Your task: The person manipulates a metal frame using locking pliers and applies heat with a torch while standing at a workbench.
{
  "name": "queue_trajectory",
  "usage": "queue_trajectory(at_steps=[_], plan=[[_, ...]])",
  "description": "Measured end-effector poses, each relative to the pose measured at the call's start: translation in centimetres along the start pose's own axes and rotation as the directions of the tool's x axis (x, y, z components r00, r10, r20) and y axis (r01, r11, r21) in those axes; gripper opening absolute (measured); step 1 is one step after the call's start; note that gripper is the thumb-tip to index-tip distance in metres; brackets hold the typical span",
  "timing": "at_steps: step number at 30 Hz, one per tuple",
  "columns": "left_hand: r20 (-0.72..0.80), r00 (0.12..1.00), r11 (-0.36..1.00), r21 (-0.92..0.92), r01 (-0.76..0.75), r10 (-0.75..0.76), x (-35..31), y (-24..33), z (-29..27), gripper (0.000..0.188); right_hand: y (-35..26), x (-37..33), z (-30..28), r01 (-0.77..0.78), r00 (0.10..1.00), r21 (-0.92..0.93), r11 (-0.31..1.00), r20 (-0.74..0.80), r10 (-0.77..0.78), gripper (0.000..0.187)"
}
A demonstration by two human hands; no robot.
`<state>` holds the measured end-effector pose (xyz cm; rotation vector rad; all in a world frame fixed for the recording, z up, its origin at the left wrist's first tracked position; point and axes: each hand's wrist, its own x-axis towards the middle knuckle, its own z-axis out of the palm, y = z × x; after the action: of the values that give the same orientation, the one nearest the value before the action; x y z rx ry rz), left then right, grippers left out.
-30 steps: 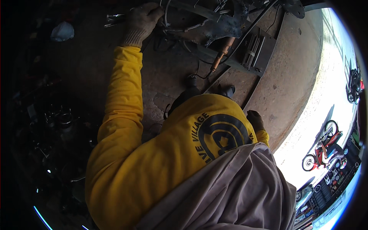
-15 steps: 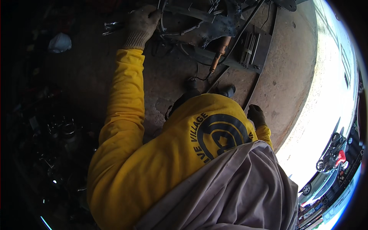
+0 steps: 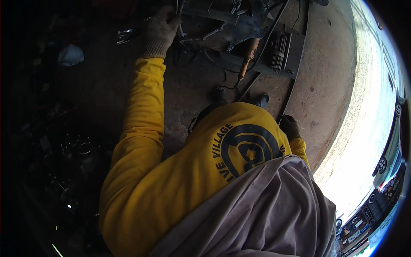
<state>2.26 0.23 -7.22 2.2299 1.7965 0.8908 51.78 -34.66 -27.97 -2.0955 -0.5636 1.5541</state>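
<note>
At far left, dark metal parts (image 3: 83,147) crowd the shadow below a pale crumpled bundle (image 3: 70,55); the left elbow should be kept clear of them. A shiny metal tool (image 3: 126,35) sits just left of the gloved left hand (image 3: 162,28); whether the fingers grip it cannot be told. The thumb side lies against, or just beside, the left edge of the dark metal frame (image 3: 246,28), which occupies top centre. For good control, the wrist should be straight and the fingers clear of the frame's rough edges. Below the frame's lower edge slants a copper-coloured handle (image 3: 248,55); its cable (image 3: 234,87) should not snag. To its right, thin rods (image 3: 279,52) lie on a dark plate (image 3: 297,51). The gloved right hand (image 3: 290,126) is well apart from the frame; its fingers look curled, contents hidden. Beyond, open floor (image 3: 325,85) gives the freest room, up to the sunlit ground (image 3: 342,162).
</note>
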Motion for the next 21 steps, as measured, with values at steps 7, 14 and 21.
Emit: queue_trajectory(at_steps=[7, 14, 21], plan=[[0.005, 0.996, 0.968, 0.236, -0.088, 0.090, -0.1, -2.1, 1.3, 0.026, -2.3, -1.7, 1.6, -0.005, 0.999, 0.014, 1.000, -0.042, 0.005, 0.033], [0.009, 0.998, 0.992, 0.110, -0.055, 0.055, 0.4, -0.9, 0.5, 0.026, -3.2, -2.9, 2.4, 0.005, 0.998, 0.038, 0.999, -0.063, -0.002, 0.031], [0.477, 0.827, 0.950, 0.057, 0.308, -0.297, 3.4, 2.6, -3.2, 0.028, -2.0, -2.8, 2.8, 0.029, 0.998, -0.017, 0.999, -0.061, -0.030, 0.033]])
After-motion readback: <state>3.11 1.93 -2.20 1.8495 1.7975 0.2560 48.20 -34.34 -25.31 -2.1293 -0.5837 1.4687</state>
